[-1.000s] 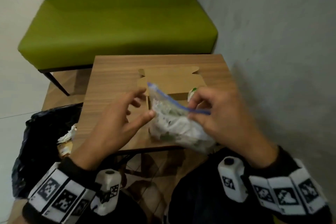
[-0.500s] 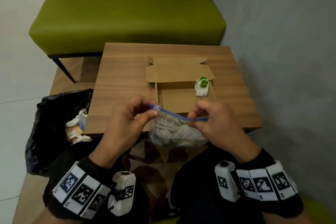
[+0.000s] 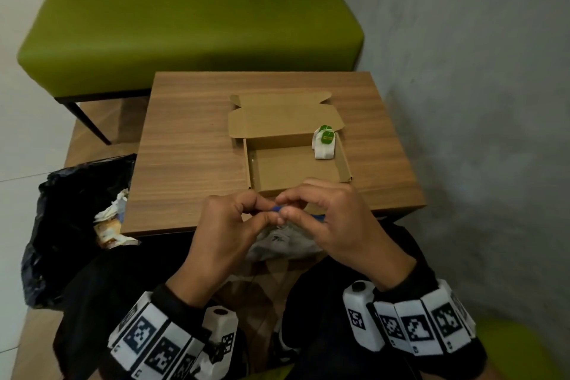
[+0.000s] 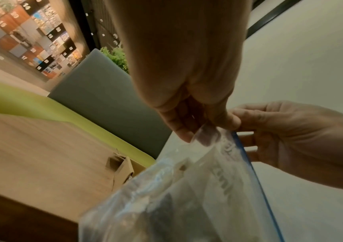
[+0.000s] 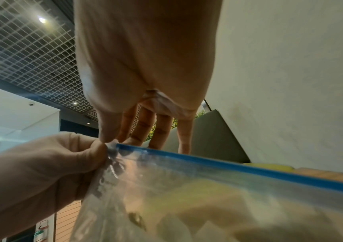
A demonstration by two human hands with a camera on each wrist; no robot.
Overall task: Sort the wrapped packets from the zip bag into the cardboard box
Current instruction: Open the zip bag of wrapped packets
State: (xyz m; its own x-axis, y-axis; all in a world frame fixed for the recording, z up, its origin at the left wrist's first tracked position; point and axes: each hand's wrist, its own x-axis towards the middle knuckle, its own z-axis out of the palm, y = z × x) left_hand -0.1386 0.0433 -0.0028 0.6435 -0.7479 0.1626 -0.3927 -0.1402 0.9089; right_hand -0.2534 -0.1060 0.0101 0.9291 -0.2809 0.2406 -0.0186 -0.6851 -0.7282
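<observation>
A clear zip bag (image 3: 283, 241) with a blue zip strip (image 5: 228, 165) hangs at the table's near edge, with several pale packets blurred inside. My left hand (image 3: 265, 211) pinches its top corner (image 4: 207, 127). My right hand (image 3: 291, 207) pinches the same end of the strip between thumb and forefinger (image 5: 109, 139), its other fingers behind the strip. The two hands touch. Just beyond them the shallow cardboard box (image 3: 293, 170) lies on the table, lid back. White packets with green labels (image 3: 324, 145) lie in its far right corner.
The small wooden table (image 3: 191, 148) stands against a grey wall (image 3: 462, 71) on the right. A green bench (image 3: 185, 25) is behind it. A black rubbish bag (image 3: 71, 210) with crumpled paper sits on the floor at the left.
My right hand has slid left along the blue strip until it meets the left hand. The bag has come down and nearer to me, off the box.
</observation>
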